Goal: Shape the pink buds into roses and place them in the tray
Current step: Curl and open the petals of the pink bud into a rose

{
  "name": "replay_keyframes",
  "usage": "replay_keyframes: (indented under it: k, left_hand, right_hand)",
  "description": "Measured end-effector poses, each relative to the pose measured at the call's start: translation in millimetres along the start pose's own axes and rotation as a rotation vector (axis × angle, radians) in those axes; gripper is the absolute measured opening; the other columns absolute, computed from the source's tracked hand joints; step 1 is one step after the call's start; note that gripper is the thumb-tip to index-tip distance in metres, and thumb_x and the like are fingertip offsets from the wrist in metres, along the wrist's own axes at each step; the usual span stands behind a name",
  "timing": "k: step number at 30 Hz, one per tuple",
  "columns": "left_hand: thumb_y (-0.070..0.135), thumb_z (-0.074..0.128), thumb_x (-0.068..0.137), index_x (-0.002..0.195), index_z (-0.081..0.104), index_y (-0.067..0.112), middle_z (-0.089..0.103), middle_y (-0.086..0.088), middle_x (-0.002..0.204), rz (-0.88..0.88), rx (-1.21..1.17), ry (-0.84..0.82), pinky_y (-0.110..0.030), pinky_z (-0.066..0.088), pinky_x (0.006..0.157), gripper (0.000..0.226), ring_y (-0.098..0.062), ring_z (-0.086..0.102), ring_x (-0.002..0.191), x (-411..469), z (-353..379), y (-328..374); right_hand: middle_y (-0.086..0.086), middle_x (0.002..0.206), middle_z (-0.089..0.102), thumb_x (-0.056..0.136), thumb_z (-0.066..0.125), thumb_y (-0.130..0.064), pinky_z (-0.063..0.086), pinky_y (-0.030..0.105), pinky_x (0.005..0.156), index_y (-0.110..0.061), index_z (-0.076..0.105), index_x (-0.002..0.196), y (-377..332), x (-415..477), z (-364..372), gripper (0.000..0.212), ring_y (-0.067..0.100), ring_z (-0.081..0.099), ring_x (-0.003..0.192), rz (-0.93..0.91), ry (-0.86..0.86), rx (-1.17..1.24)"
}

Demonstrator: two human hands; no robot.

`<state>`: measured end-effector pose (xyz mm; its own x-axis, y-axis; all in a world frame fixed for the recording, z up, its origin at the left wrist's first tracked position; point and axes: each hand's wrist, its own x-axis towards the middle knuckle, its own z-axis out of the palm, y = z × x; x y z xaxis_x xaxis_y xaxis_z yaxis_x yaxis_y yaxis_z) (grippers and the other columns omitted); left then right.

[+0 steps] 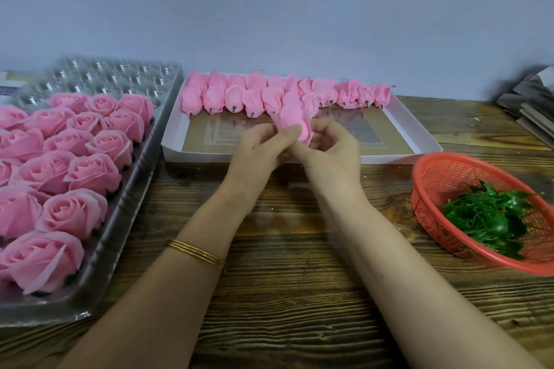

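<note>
Head view: the left hand (263,147) and the right hand (329,153) both pinch one pink bud (292,117) just over the near part of the white box (419,135). The bud's long side points up and away, tipped a bit left. Fingers hide its bottom end. Roses (75,213) fill the tray (129,204) on the left, which is cut off at the edge.

A dark, grainy wooden table (284,293) carried a clear plastic tray (123,219) at the left, a shallow white box (195,156) at the middle back, a red mesh basket (443,177) at the right, and a grey stack (533,105) at the far right edge.
</note>
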<state>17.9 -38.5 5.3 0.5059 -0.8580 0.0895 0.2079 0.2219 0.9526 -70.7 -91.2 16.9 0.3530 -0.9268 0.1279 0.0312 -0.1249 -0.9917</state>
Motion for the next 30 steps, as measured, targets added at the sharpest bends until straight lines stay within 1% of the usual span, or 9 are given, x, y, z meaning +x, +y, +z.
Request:
replay_keyframes:
  k: [2,5,6,8,12,16,21,26,30]
  left_hand:
    - [0.014,0.063,0.090,0.102,0.069,0.003,0.073,-0.019,0.101,-0.033,-0.052,-0.057,-0.035,0.057,0.089,0.017,-0.025,0.070,0.096,0,3,1]
    - [0.019,0.067,0.078,0.105,0.066,0.002,0.070,-0.017,0.096,-0.096,-0.125,-0.118,-0.034,0.055,0.087,0.031,-0.025,0.068,0.092,-1,6,-1]
    - [0.018,0.067,0.077,0.104,0.065,0.003,0.069,-0.015,0.094,-0.110,-0.149,-0.132,-0.033,0.056,0.085,0.031,-0.024,0.067,0.090,-2,8,-3]
    - [0.014,0.069,0.076,0.096,0.066,0.011,0.069,-0.008,0.086,-0.125,-0.187,-0.148,-0.029,0.057,0.078,0.021,-0.018,0.067,0.082,-3,10,-5]
    - [0.008,0.070,0.080,0.079,0.073,0.018,0.069,-0.002,0.079,-0.148,-0.204,-0.198,-0.026,0.057,0.074,0.011,-0.013,0.067,0.076,-5,7,-6]
    - [0.005,0.074,0.079,0.088,0.063,0.011,0.066,-0.003,0.075,-0.184,-0.194,-0.174,-0.025,0.056,0.069,0.016,-0.012,0.066,0.070,-6,4,-6]
    - [0.001,0.073,0.081,0.096,0.067,0.006,0.069,-0.003,0.078,-0.194,-0.105,-0.079,-0.023,0.054,0.065,0.017,-0.010,0.065,0.066,-8,3,-6]
    - [0.001,0.068,0.085,0.087,0.068,0.011,0.071,-0.003,0.076,-0.185,-0.107,-0.024,-0.025,0.055,0.067,0.010,-0.012,0.068,0.069,-9,5,-5]
    - [0.001,0.066,0.086,0.089,0.068,0.010,0.070,-0.003,0.075,-0.196,-0.090,-0.017,-0.023,0.055,0.067,0.010,-0.012,0.066,0.070,-10,6,-5]
  right_hand:
    - [0.024,0.093,0.067,0.078,0.074,0.002,0.054,0.053,0.078,0.002,0.061,0.110,2,-5,-1,0.034,0.030,0.063,0.080,-0.016,-0.005,0.013]
    - [0.005,0.076,0.065,0.077,0.073,0.006,0.054,0.030,0.062,0.002,0.062,0.105,7,-10,-4,0.030,0.009,0.060,0.068,-0.062,-0.035,0.027]
    - [-0.003,0.070,0.063,0.076,0.073,0.006,0.050,0.021,0.058,0.002,0.063,0.102,10,-11,-4,0.028,0.002,0.057,0.062,-0.084,-0.042,0.021]
    - [-0.010,0.065,0.060,0.075,0.074,0.005,0.046,0.015,0.057,-0.002,0.064,0.097,13,-13,-5,0.025,-0.003,0.054,0.058,-0.114,-0.038,0.008]
    - [-0.010,0.068,0.063,0.074,0.075,0.006,0.047,0.015,0.061,-0.005,0.065,0.095,18,-17,-6,0.025,-0.003,0.056,0.061,-0.149,-0.031,0.022]
    - [-0.014,0.068,0.066,0.073,0.078,-0.002,0.049,0.018,0.065,-0.019,0.066,0.089,25,-21,-4,0.027,-0.001,0.059,0.065,-0.163,-0.057,-0.005]
    - [-0.007,0.080,0.069,0.063,0.073,-0.020,0.057,0.036,0.076,-0.035,0.056,0.099,31,-21,-1,0.043,0.013,0.068,0.077,-0.161,-0.036,-0.077]
    - [-0.005,0.088,0.071,0.065,0.073,-0.019,0.054,0.028,0.072,-0.034,0.053,0.106,34,-21,-2,0.048,0.008,0.065,0.072,-0.193,-0.045,-0.104]
    - [-0.006,0.086,0.069,0.066,0.072,-0.018,0.055,0.029,0.072,-0.035,0.054,0.104,34,-22,-4,0.046,0.005,0.064,0.071,-0.222,-0.048,-0.130]
